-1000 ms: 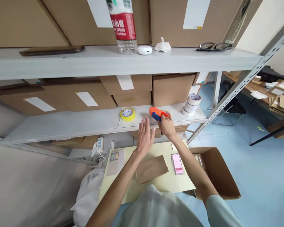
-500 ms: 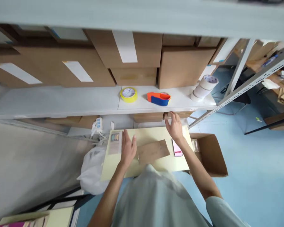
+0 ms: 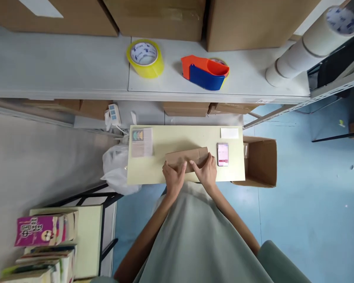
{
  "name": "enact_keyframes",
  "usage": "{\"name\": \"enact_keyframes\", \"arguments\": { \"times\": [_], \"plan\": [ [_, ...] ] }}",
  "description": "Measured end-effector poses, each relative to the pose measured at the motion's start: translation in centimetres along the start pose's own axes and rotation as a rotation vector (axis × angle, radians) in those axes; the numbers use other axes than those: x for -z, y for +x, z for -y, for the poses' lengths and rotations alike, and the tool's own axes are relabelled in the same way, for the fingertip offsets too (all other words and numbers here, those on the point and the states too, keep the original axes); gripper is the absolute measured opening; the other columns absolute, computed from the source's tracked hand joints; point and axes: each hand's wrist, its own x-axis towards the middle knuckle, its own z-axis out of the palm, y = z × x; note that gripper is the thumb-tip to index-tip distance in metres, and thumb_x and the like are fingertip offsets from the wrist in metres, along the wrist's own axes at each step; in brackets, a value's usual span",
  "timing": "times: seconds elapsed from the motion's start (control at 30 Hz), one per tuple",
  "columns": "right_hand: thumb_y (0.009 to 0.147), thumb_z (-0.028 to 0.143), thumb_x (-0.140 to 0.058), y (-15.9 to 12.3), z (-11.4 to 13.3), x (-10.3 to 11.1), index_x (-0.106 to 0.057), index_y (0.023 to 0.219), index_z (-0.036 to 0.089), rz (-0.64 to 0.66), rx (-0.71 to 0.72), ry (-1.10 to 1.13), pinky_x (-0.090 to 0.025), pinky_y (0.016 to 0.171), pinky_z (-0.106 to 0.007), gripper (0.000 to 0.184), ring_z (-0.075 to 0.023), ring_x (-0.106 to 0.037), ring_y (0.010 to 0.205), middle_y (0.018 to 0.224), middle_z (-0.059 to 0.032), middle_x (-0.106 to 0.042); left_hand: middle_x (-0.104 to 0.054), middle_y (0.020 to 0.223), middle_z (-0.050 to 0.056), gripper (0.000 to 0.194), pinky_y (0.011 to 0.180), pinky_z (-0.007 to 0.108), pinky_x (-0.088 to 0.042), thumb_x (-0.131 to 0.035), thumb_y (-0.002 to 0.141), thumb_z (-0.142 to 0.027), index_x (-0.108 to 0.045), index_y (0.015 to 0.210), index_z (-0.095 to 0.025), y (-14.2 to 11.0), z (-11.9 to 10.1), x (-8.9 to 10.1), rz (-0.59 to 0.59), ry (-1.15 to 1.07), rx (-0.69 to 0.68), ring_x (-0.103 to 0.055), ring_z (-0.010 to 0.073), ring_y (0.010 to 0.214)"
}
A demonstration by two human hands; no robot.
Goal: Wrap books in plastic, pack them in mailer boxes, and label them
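A small brown cardboard box [image 3: 186, 155] rests tilted slightly on the cream table [image 3: 144, 173], close to my body. My left hand [image 3: 174, 177] grips its left end, thumb over the top. At the right end my right hand [image 3: 205, 171] holds it the same way, thumb on the near face. Both sets of fingertips are partly hidden by the box. Just right of my right hand lies a phone [image 3: 223, 154] with a pink screen. A printed sheet [image 3: 142, 142] lies at the table's left, and a white slip [image 3: 229, 133] at its back right.
Above the table runs a grey shelf [image 3: 85, 67] with a yellow tape roll [image 3: 145, 58], an orange and blue tape dispenser [image 3: 205, 73] and stacked white rolls [image 3: 309, 45]. An open carton [image 3: 262, 163] stands at right. At left are a white plastic bag [image 3: 116, 167] and books [image 3: 38, 230].
My hands have come down and together, from apart above the table onto the cardboard box. The view has tilted downward, showing more of the table and books.
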Motion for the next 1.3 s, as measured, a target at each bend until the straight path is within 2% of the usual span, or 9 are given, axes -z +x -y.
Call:
{"name": "enact_keyframes", "arguments": {
  "times": [0.17, 0.3, 0.43, 0.57, 0.63, 0.83, 0.97, 1.17, 1.3],
  "plan": [
    [0.099, 0.07, -0.059, 2.0, -0.4, -0.5, -0.055, 0.14, 0.014, -0.052, -0.107, 0.13, -0.056, 0.1, -0.045, 0.07, -0.0347, -0.063, 0.123, 0.131, -0.0231, -0.066, -0.068, 0.128, 0.024, 0.086, 0.108, 0.054, -0.056, -0.093, 0.067, -0.066, -0.059, 0.125, -0.012, 1.7, -0.5, -0.6, -0.169, 0.049, 0.211, -0.066, 0.0394, 0.127],
    [0.106, 0.059, -0.045, 2.6, -2.1, -0.3, -0.064, 0.132, 0.015, 0.031, -0.149, 0.392, -0.058, 0.094, -0.037, 0.055, -0.0259, -0.069, 0.114, 0.129, -0.0201, -0.071, -0.078, 0.109, 0.015, 0.056, 0.093, 0.043, -0.062, -0.082, 0.079, -0.062, -0.066, 0.108, -0.018, 2.7, 0.9, 0.9, -0.144, -0.101, 0.292, -0.076, 0.0294, 0.101],
    [0.108, 0.061, -0.029, 2.2, -3.5, 0.4, -0.073, 0.127, 0.015, 0.05, -0.145, 0.468, -0.058, 0.091, -0.035, 0.066, -0.027, -0.068, 0.122, 0.13, -0.0194, -0.074, -0.082, 0.102, 0.012, 0.047, 0.09, 0.038, -0.062, -0.069, 0.088, -0.062, -0.075, 0.103, -0.018, 3.1, 2.8, 2.5, -0.082, -0.175, 0.215, -0.077, 0.028, 0.1],
    [0.105, 0.072, -0.023, 1.4, -3.8, 1.1, -0.078, 0.11, 0.013, 0.088, -0.3, 0.479, -0.058, 0.08, -0.033, 0.08, -0.0294, -0.073, 0.104, 0.105, -0.0181, -0.079, -0.085, 0.109, 0.012, 0.05, 0.098, 0.039, -0.06, -0.062, 0.093, -0.061, -0.081, 0.108, -0.018, 3.8, 3.3, 3.8, 0.026, -0.144, 0.13, -0.077, 0.0297, 0.106],
    [0.105, 0.073, -0.022, 0.8, -3.7, 1.6, -0.077, 0.111, 0.012, 0.081, -0.329, 0.549, -0.059, 0.08, -0.034, 0.083, -0.0288, -0.075, 0.102, 0.105, -0.0186, -0.08, -0.084, 0.114, 0.013, 0.052, 0.102, 0.04, -0.059, -0.058, 0.096, -0.06, -0.082, 0.113, -0.016, 4.2, 2.8, 4.4, 0.089, -0.144, 0.079, -0.077, 0.0302, 0.109],
    [0.103, 0.069, -0.046, 0.5, -3.1, 3.1, -0.078, 0.123, 0.018, -0.082, -0.112, 0.625, -0.059, 0.102, -0.04, 0.064, -0.0283, -0.071, 0.123, 0.129, -0.0162, -0.078, -0.076, 0.136, 0.013, 0.049, 0.109, 0.037, -0.057, -0.051, 0.104, -0.053, -0.077, 0.127, -0.019, 6.5, 1.8, 5.9, 0.1, -0.173, -0.167, -0.07, 0.0262, 0.126],
    [0.098, 0.071, -0.056, 1.8, -4.1, 1.0, -0.082, 0.115, 0.018, -0.092, -0.036, 0.665, -0.063, 0.096, -0.043, 0.062, -0.0305, -0.073, 0.118, 0.127, -0.0184, -0.077, -0.078, 0.125, 0.012, 0.035, 0.097, 0.034, -0.061, -0.063, 0.096, -0.044, -0.079, 0.116, -0.02, 8.4, 4.5, 5.4, 0.112, -0.189, -0.182, -0.074, 0.0231, 0.109],
    [0.089, 0.075, -0.067, 1.4, -6.3, -4.7, -0.078, 0.122, 0.021, 0.157, -0.111, 0.706, -0.065, 0.094, -0.047, 0.065, -0.0342, -0.076, 0.118, 0.132, -0.017, -0.077, -0.083, 0.11, 0.012, 0.028, 0.1, 0.039, -0.059, -0.065, 0.088, -0.028, -0.08, 0.11, -0.018, 8.9, 10.3, 4.2, 0.352, -0.114, 0.114, -0.078, 0.027, 0.103],
    [0.09, 0.075, -0.067, 1.5, -6.9, -6.2, -0.077, 0.119, 0.022, 0.295, -0.178, 0.623, -0.064, 0.098, -0.048, 0.061, -0.0358, -0.075, 0.123, 0.127, -0.0162, -0.08, -0.083, 0.106, 0.013, 0.024, 0.104, 0.045, -0.058, -0.066, 0.083, -0.022, -0.08, 0.101, -0.018, 9.5, 11.9, 4.2, 0.367, -0.089, 0.177, -0.078, 0.0324, 0.106]
  ]
}}
